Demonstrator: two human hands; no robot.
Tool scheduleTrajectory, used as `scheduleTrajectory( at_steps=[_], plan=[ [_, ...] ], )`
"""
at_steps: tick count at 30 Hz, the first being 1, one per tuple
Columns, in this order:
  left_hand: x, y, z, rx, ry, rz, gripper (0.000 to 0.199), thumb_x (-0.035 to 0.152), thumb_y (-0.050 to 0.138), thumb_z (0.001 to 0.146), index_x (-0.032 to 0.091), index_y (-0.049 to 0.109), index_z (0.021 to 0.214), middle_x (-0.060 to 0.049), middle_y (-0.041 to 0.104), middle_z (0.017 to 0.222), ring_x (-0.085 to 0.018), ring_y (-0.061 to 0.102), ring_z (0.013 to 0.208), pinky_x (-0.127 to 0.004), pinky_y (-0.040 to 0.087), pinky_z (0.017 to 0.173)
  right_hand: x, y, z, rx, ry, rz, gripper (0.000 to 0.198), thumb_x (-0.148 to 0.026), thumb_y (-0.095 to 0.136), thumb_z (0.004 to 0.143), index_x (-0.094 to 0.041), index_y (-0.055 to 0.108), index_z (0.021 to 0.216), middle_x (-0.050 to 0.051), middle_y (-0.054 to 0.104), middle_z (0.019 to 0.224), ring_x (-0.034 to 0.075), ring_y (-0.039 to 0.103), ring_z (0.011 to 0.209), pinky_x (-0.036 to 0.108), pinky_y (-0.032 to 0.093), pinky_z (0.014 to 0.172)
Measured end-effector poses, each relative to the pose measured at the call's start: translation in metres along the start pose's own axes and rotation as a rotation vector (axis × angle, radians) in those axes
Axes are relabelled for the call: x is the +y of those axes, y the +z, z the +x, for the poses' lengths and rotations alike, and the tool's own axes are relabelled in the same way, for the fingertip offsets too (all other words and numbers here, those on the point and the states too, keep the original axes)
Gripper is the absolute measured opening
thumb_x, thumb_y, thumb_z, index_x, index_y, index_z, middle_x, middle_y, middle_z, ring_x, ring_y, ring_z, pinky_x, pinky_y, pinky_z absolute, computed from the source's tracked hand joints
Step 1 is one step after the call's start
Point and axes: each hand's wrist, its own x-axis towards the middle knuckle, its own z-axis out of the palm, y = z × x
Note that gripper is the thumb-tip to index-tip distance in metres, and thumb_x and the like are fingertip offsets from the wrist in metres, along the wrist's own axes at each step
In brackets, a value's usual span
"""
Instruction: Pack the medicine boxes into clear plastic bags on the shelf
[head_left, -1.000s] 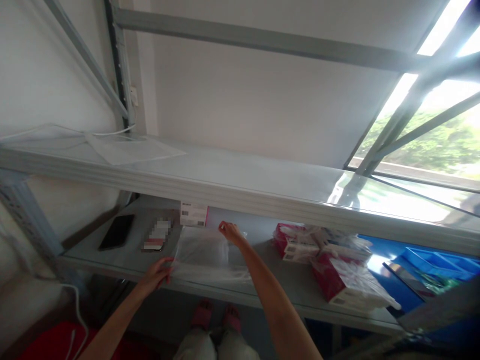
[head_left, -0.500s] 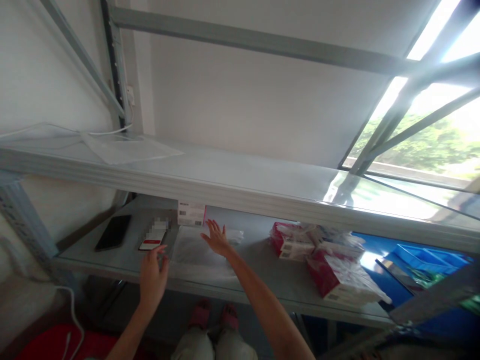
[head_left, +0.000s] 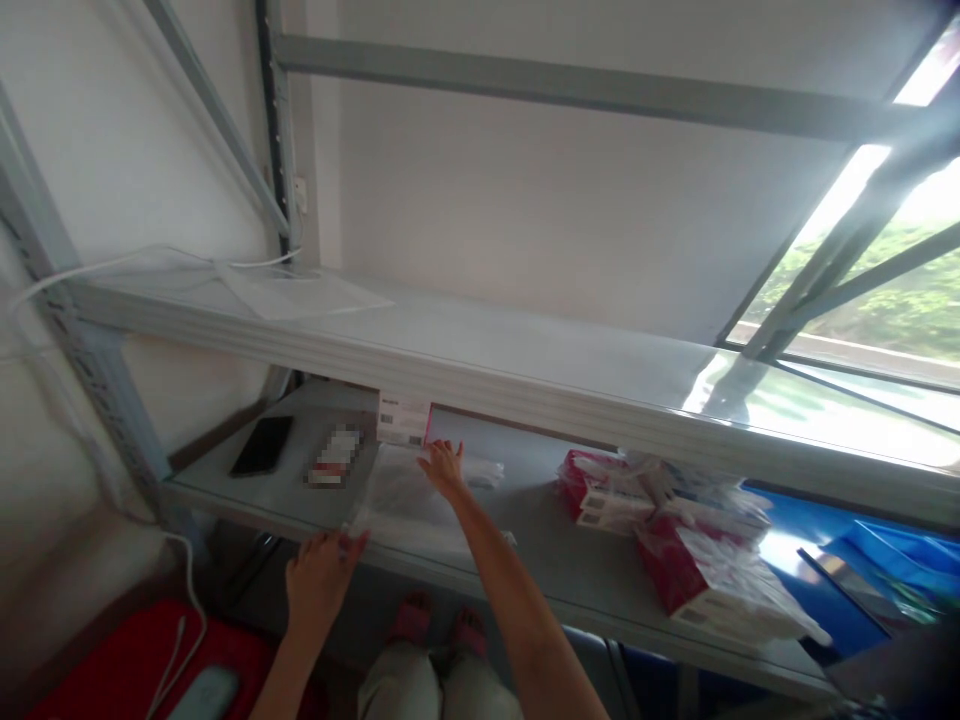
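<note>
Clear plastic bag (head_left: 401,500) lies flat on the lower shelf (head_left: 555,560), between my two hands. My right hand (head_left: 444,466) is over its far part, fingers spread, nothing visible in the grip; can't tell if the fingertips press on the film. My left hand (head_left: 324,570) is at the bag's near-left corner by the shelf's front edge, fingers loosely bent, thumb toward the bag. Can't tell if it pinches the film or just sits beside it.

White box with barcode labels (head_left: 403,418) stands just beyond my right fingertips, slightly left. Black phone (head_left: 262,446) lies beyond my left hand and to its left; a blurred-out phone (head_left: 335,460) is nearer the bag, ahead of that hand. Plastic-wrapped pink-and-white boxes (head_left: 701,575) sit well right of my right hand, blue tray (head_left: 885,555) past them.
</note>
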Motion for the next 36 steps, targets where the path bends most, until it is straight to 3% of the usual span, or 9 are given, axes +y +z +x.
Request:
scheduleTrajectory(
  at_steps=[5,12,16,20,24,28,32,36],
  plan=[
    [0.002,0.01,0.004,-0.061,-0.063,-0.066,0.027,0.038,0.044,0.089,0.021,0.066,0.092,-0.007,0.069,0.094,-0.026,0.061,0.091,-0.033,0.037,0.072,0.003,0.006,0.006,0.014,0.099,0.025,0.019,-0.03,0.051,0.088,-0.027,0.068,0.097,0.005,0.063,0.112,0.023,0.047,0.112,0.051,0.01,0.107],
    [-0.005,0.012,0.014,-0.112,-0.134,-0.166,0.026,0.035,0.04,0.092,0.022,0.063,0.095,-0.004,0.069,0.1,-0.02,0.062,0.095,-0.028,0.037,0.069,-0.001,0.007,0.005,0.053,0.135,0.058,0.022,-0.028,0.048,0.089,-0.026,0.069,0.096,0.005,0.065,0.109,0.023,0.05,0.11,0.052,0.014,0.105],
    [-0.009,0.008,0.009,-0.111,-0.116,-0.074,0.028,0.037,0.041,0.09,0.022,0.064,0.093,-0.005,0.071,0.095,-0.022,0.063,0.091,-0.029,0.037,0.07,-0.003,0.007,0.005,0.047,0.133,0.064,0.022,-0.029,0.048,0.089,-0.025,0.068,0.095,0.004,0.065,0.109,0.022,0.051,0.11,0.052,0.014,0.105],
    [0.004,-0.011,-0.001,0.051,-0.056,0.206,0.041,0.042,0.035,0.091,0.015,0.065,0.085,-0.011,0.069,0.075,-0.029,0.063,0.081,-0.037,0.037,0.071,-0.007,0.003,0.004,0.079,0.08,0.04,0.021,-0.025,0.047,0.089,-0.027,0.065,0.101,0.004,0.064,0.11,0.022,0.049,0.112,0.054,0.01,0.108],
    [0.035,-0.021,0.01,0.253,0.096,0.178,0.028,0.026,0.036,0.089,0.016,0.062,0.094,-0.011,0.068,0.089,-0.028,0.06,0.087,-0.04,0.039,0.078,-0.025,-0.009,-0.005,0.161,0.021,0.049,0.027,-0.023,0.044,0.091,-0.027,0.059,0.113,0.005,0.059,0.121,0.021,0.045,0.119,0.058,0.005,0.109],
    [0.061,0.016,0.047,0.186,0.397,0.021,0.039,0.008,0.038,0.079,0.013,0.058,0.111,-0.014,0.057,0.124,-0.026,0.049,0.118,-0.039,0.036,0.097,-0.046,-0.01,-0.022,0.151,-0.067,0.107,0.037,-0.024,0.036,0.094,-0.027,0.046,0.13,0.005,0.04,0.144,0.02,0.032,0.133,0.06,0.005,0.11],
    [0.063,0.076,0.075,0.065,0.436,0.067,0.051,0.013,0.028,0.085,0.005,0.044,0.133,-0.018,0.037,0.145,-0.033,0.026,0.136,-0.053,0.026,0.106,-0.04,0.007,-0.032,0.045,0.008,0.146,0.045,-0.027,0.029,0.096,-0.019,0.033,0.14,0.008,0.028,0.15,0.022,0.02,0.139,0.06,0.006,0.11],
    [0.051,0.106,0.08,-0.007,0.406,0.14,0.053,0.028,0.028,0.089,0.006,0.04,0.137,-0.017,0.033,0.147,-0.035,0.025,0.137,-0.057,0.023,0.106,-0.016,0.027,-0.038,0.022,0.077,0.129,0.047,-0.035,0.028,0.097,-0.021,0.033,0.141,0.01,0.026,0.151,0.024,0.018,0.14,0.06,0.007,0.11]
  ],
)
